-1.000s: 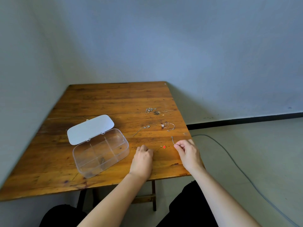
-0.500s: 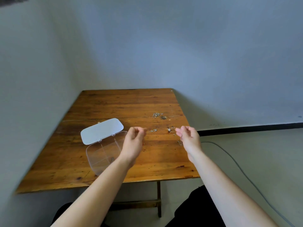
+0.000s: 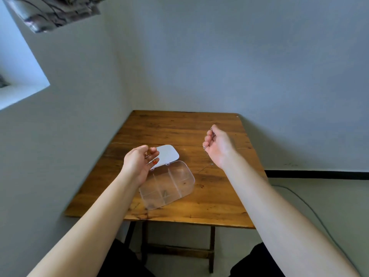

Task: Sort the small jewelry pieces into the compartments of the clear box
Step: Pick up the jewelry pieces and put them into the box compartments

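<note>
Left grip: left hand point(image 3: 139, 162) raised, fingers curled around a small silver piece with an orange-red bead point(image 3: 154, 162).
Right grip: right hand point(image 3: 218, 146) raised, fingertips pinched on a thin silver chain point(image 3: 212, 134), which dangles below the hand.
Box: clear plastic compartment box point(image 3: 169, 183) on the brown wooden tabletop point(image 3: 209, 196), white lid point(image 3: 168, 154) hinged open, just below the left hand; a small dark piece lies in a near compartment.

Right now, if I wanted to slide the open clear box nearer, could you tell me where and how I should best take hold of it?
Pinch the clear box by its bare right end wall, coming from the right and above. That rounded wall is unobstructed, whereas the open white lid hangs off the far edge and the left hand hovers over the left end. The compartments are open-topped, so keep it level.
</note>
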### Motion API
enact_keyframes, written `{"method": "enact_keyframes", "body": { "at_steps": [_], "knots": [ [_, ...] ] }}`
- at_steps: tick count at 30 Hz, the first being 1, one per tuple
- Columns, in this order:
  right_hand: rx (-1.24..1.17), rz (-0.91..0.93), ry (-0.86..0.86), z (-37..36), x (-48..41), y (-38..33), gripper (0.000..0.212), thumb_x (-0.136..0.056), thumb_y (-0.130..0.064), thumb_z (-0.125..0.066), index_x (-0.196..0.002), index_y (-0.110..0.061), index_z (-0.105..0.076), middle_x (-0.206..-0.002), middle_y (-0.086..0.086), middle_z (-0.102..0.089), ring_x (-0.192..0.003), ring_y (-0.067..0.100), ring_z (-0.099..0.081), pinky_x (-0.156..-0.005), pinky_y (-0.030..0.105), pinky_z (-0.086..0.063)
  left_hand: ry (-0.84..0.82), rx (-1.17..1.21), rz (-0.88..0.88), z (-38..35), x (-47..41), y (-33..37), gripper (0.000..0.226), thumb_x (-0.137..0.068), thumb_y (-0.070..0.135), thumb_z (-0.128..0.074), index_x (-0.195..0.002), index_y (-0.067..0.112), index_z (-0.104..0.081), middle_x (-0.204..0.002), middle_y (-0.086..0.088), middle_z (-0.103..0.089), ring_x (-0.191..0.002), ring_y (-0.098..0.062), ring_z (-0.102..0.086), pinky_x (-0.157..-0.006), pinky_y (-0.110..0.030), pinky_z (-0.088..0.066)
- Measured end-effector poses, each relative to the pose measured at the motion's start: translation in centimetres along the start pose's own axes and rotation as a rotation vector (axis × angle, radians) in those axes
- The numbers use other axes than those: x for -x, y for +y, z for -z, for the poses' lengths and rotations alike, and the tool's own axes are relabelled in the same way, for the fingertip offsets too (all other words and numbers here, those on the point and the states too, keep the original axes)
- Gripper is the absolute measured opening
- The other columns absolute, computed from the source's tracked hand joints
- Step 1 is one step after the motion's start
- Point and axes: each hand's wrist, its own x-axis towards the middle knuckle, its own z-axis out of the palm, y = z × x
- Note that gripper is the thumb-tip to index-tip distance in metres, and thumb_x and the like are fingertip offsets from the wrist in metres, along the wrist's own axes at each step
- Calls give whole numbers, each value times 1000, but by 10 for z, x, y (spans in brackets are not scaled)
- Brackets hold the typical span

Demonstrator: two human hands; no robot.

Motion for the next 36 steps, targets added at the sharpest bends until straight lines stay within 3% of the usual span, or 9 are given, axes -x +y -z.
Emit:
{"method": "enact_keyframes", "body": {
  "at_steps": [6,13,18,22,25,27,31,36],
  "knots": [
    [64,-62,-74,-52,-7,37,8,-103,-21,-52,-103,-14,-55,-72,-2,-54,-58,10,-47,-55,23,-38,92,-79,74,28,-10,-16,27,-98,8,-46,-122,-3,-52,-86,-13,-67,-79,-25,-70,-78,-42,-54],
    [202,-153,-45,-69,-20,108,10,-103,-20,-52,-96,-16,-59,-78,1,-61,-64,11,-57,-59,24,-46,141,-204,128,43,-15,-31,25,-99,13,-49,-122,7,-59,-103,-13,-71,-94,-23,-70,-73,-34,-53],
    [416,-270,-13,-59,-23,143,17,-101,-21,-49,-105,-12,-63,-97,6,-73,-89,18,-72,-79,30,-57,167,-245,119,43,-16,-37,20,-97,10,-54,-110,3,-67,-104,-13,-71,-99,-24,-67,-94,-42,-53],
    [625,-244,19,-53,-23,148,14,-99,-23,-52,-93,-16,-63,-101,5,-73,-98,20,-69,-97,39,-53,211,-266,124,39,-18,-37,21,-95,16,-56,-112,5,-64,-106,-11,-69,-104,-26,-64,-99,-45,-50],
    [730,-225,9,-50,-23,145,14,-97,-23,-57,-89,-17,-66,-107,6,-72,-105,23,-64,-103,43,-47,214,-292,127,35,-18,-34,26,-96,21,-53,-118,8,-58,-106,-8,-65,-105,-25,-60,-94,-41,-49],
    [766,-225,1,-49,-22,141,13,-96,-21,-58,-101,-16,-69,-114,7,-69,-110,24,-61,-106,44,-44,205,-307,133,33,-16,-30,29,-96,24,-52,-122,10,-54,-106,-5,-62,-104,-23,-57,-86,-40,-46],
    [805,-180,-28,-48,-16,127,27,-95,-20,-59,-121,-17,-66,-118,7,-66,-112,24,-60,-103,42,-48,186,-378,128,30,-11,-22,42,-96,26,-52,-135,11,-49,-119,-8,-56,-107,-24,-52,-83,-42,-45],
    [737,-25,-81,-23,-10,95,20,-95,-14,-57,-111,-19,-68,-111,4,-69,-104,18,-65,-93,34,-53,146,-566,-39,22,-9,-22,36,-97,23,-51,-131,11,-56,-122,-7,-60,-103,-21,-57,-78,-37,-52]
  ]
}}
